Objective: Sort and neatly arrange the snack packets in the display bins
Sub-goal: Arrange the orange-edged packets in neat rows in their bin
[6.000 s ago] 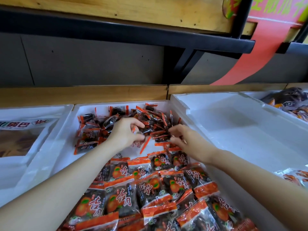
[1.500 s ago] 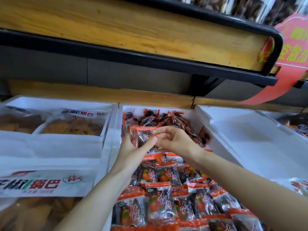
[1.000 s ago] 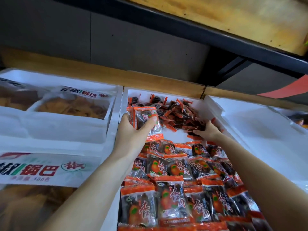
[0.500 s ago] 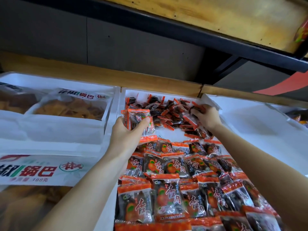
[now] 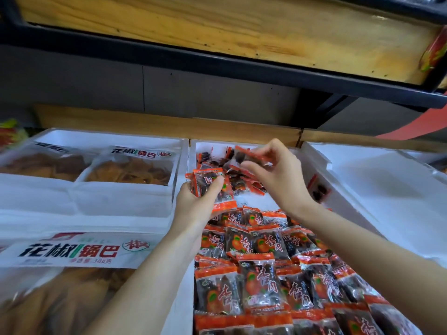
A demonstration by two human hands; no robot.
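- Your right hand (image 5: 278, 182) pinches one packet (image 5: 252, 157), its long axis lying crosswise.
- Your left hand (image 5: 193, 206) grips the roughly upright stack (image 5: 212, 189), just down-left of that packet.

Both forearms extend forward. Your left hand (image 5: 197, 204), thumb uppermost, curls its fingers round a stack of packets (image 5: 215, 189). Your right hand (image 5: 280, 177), wrist bent, pinches a single packet (image 5: 254, 157) between thumb and fingertips, just beside and slightly above the left.
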